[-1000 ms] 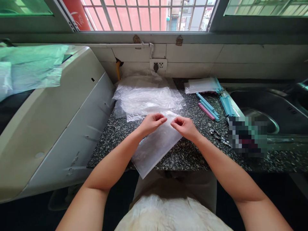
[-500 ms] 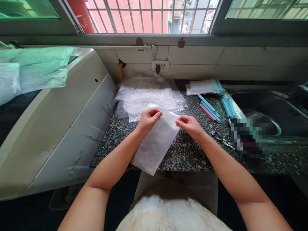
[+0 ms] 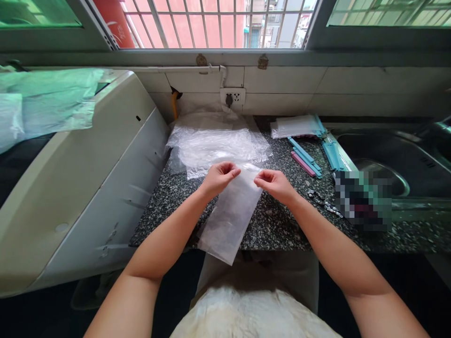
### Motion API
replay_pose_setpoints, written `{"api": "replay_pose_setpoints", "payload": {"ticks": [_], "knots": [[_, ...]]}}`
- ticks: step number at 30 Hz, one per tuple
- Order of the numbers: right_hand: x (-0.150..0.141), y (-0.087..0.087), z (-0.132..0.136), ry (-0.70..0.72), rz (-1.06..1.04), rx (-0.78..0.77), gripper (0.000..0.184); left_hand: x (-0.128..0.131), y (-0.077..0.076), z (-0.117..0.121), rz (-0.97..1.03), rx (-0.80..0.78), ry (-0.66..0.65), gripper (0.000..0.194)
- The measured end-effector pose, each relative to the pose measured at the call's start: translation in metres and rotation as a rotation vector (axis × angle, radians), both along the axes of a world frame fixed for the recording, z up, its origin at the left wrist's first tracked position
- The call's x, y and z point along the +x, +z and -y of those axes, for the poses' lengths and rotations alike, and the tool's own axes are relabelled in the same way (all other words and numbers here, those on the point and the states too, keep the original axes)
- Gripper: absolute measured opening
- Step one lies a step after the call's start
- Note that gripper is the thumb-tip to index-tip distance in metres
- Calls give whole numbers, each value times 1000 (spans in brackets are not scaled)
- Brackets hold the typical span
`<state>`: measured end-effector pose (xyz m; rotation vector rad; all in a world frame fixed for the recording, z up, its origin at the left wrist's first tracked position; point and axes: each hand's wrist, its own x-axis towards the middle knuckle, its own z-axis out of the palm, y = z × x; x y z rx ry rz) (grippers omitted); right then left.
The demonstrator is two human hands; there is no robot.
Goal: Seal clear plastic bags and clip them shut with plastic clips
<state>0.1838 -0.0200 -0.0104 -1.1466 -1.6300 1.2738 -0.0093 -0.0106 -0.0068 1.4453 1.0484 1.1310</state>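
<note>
A clear plastic bag (image 3: 230, 220) hangs between my hands, its lower end reaching past the counter's front edge. My left hand (image 3: 223, 177) pinches its upper left side between thumb and fingers. At the upper right edge, my right hand (image 3: 273, 183) is closed on the bag too. Just beyond my hands lies a loose pile of clear plastic bags (image 3: 218, 141), crinkled and overlapping. To the right of my right hand, several blue sealing strips (image 3: 305, 155) and a pink strip (image 3: 303, 164) rest on the counter.
A speckled stone countertop (image 3: 282, 225) lies under the work. A white appliance (image 3: 116, 188) stands at left, with green plastic (image 3: 52, 98) on it. At right are a stack of clear bags (image 3: 296, 126), more blue strips (image 3: 333, 155), a small chain (image 3: 324, 202) and a metal sink (image 3: 384, 155).
The bag's lower end has swung slightly right and toward me. My hands have drawn a little closer together, both still pinching the bag's top.
</note>
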Motion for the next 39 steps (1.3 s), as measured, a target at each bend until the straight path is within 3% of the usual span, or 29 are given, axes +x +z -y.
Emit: {"api": "replay_pose_setpoints", "payload": {"ticks": [6,10,17,22,34,39], "knots": [[3,0,-4,-13,-66,-60,27,2,0,0,74,6,76,43],[6,1,-4,-10,-33,-47,25,-1,2,0,29,22,53,41],[6,-2,-1,93,177,87,15,-17,9,-3,-405,29,-205,17],[-5,-8,4,179,219,163,15,-14,9,0,-546,0,-376,18],[-9,-10,5,79,133,139,19,-9,6,3,-456,70,-380,15],[-9,-8,3,54,71,94,26,-7,6,4,-478,119,-301,18]]}}
